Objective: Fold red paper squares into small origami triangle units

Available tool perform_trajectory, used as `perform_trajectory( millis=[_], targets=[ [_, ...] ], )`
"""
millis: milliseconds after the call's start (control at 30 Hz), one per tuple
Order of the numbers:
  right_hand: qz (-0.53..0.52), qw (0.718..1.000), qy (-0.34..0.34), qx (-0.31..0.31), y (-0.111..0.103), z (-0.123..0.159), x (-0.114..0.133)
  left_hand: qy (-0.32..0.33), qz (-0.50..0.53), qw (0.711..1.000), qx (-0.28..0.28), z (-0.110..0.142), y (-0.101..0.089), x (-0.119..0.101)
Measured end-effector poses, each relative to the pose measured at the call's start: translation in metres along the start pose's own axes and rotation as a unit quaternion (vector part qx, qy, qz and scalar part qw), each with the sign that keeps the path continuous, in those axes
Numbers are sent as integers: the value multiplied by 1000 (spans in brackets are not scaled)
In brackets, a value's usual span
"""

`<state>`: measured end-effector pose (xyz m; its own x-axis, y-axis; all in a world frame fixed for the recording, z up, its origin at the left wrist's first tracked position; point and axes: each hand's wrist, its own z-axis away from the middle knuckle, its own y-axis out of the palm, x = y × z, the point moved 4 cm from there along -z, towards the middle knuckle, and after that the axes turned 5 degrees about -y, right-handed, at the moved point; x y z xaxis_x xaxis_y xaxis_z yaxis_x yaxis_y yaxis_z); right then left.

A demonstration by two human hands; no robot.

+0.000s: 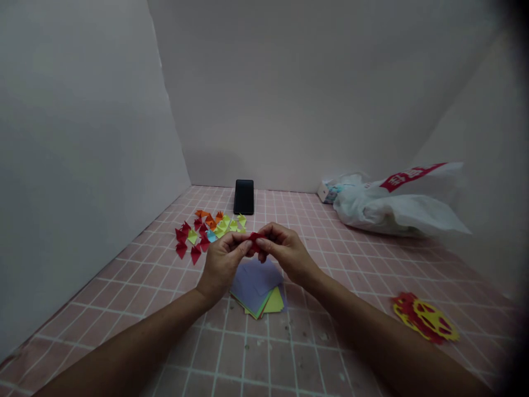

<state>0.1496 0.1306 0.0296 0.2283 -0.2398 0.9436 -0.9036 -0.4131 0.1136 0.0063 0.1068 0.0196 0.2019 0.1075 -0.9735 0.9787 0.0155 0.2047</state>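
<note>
A small piece of red paper (255, 242) sits pinched between the fingers of the left hand (223, 262) and right hand (291, 253), close together above the worktop (223, 353), with loose paper sheets (257, 281) at six o'clock and folded pieces (181, 250) at nine to ten. The step looks like folding or creasing; the next move seems to call for steady, even pressure. Covering fingers leave its pointing direction and long axis impossible to tell.
</note>
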Motion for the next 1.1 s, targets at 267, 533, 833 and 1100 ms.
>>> perform_trajectory(
  millis=[267,533,833,1100],
  targets=[
    [1,1000,2,-7,0,1,-3,4,-14,1000,-3,0,-1,0],
    [10,1000,2,-9,-1,0,-5,-3,-18,1000,12,-1,-1,2],
    [168,979,-108,-50,-6,1,5,-4,-40,999,11,-3,-1,4],
    [267,957,-107,-39,-7,2,14,-12,-86,996,10,-4,-5,2]
  ],
)
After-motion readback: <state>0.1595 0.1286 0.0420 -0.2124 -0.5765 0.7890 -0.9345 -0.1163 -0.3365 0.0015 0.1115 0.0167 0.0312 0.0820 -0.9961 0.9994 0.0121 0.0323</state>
